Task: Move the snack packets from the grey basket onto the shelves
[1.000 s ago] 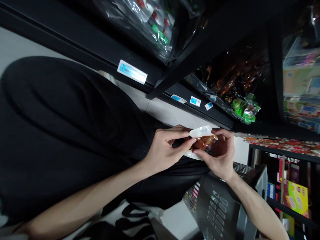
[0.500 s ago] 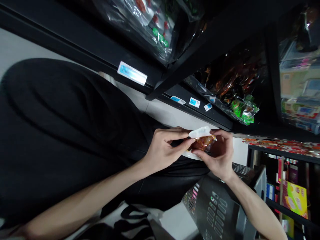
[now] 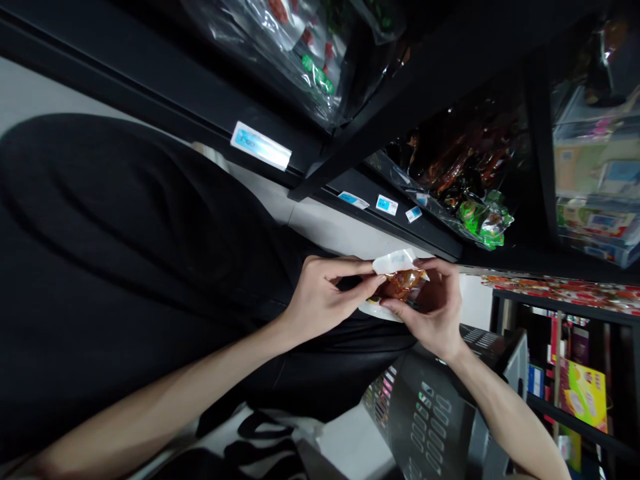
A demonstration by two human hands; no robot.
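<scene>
A small plastic food packet (image 3: 400,285) with white edges and a clear part showing reddish-brown, glossy food is held between both hands. My left hand (image 3: 323,293) pinches its near left side, with thumb and forefinger on the white edge. Curled around the other side is my right hand (image 3: 435,303), its thumb on the lower edge and its fingers at the upper right corner. The packet is tilted, and its print is too blurred to read. Some of my fingers are hidden behind it.
Black shelving (image 3: 320,160) with price tags (image 3: 261,145) runs along the top, holding clear bags (image 3: 310,60) and dark wrapped snacks (image 3: 465,160). A dark slotted basket (image 3: 425,413) stands below my right hand. A yellow box (image 3: 583,393) is on a shelf at right. My black-clad leg (image 3: 140,240) fills the left.
Both hands and the packet appear slightly further left in the view, as does most of the scene. The grip on the packet looks the same.
</scene>
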